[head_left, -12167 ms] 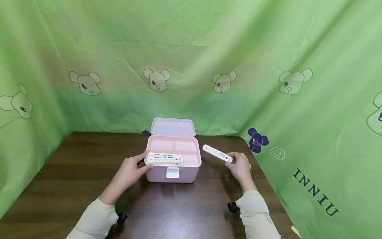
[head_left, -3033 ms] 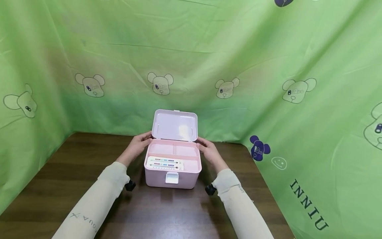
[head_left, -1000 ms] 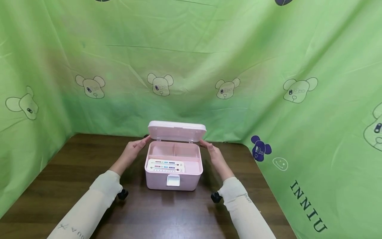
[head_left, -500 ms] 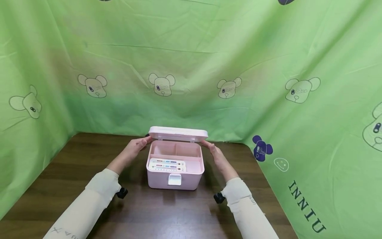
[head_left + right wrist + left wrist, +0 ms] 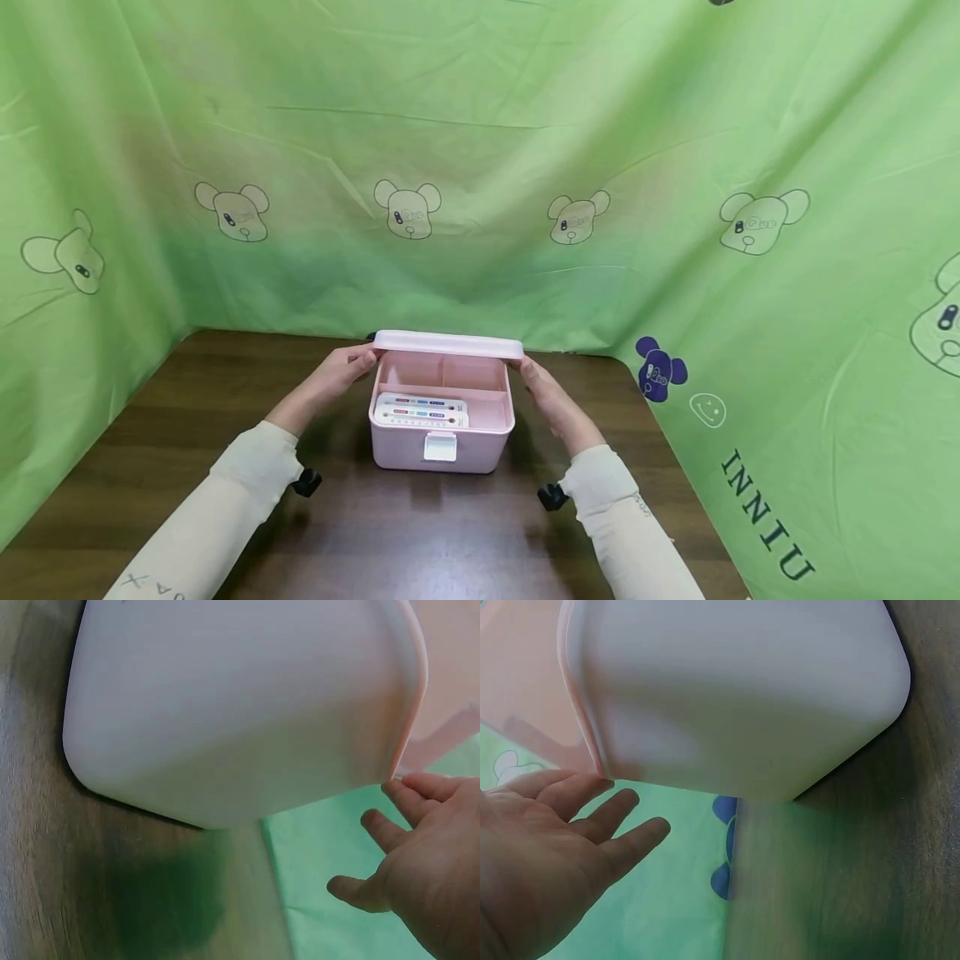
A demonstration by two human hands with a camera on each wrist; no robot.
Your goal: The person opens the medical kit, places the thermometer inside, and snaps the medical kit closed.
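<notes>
A pink plastic storage box (image 5: 397,448) stands on the table with its hinged lid (image 5: 447,342) tipped partway forward over the back compartments. Two slim white pieces (image 5: 420,413), printed with coloured bars and a scale, lie in the front compartment at the left. My left hand (image 5: 337,375) touches the lid's left side near the hinge, its lower fingers spread loose in the left wrist view. On the other side my right hand (image 5: 553,402) touches the lid's right end, fingers extended. A white latch (image 5: 440,447) hangs down on the box front.
The dark wooden table (image 5: 420,542) extends around the box. Behind and to the right hangs a green curtain (image 5: 480,275) printed with bear heads, close to the table's back edge. A black wrist camera (image 5: 307,482) sits under the left sleeve, another (image 5: 552,497) under the right.
The lid has swung forward and down from leaning back, both hands moving with it at its sides. Earlier, the right hand held a slim white piece beside the box; now it holds none.
</notes>
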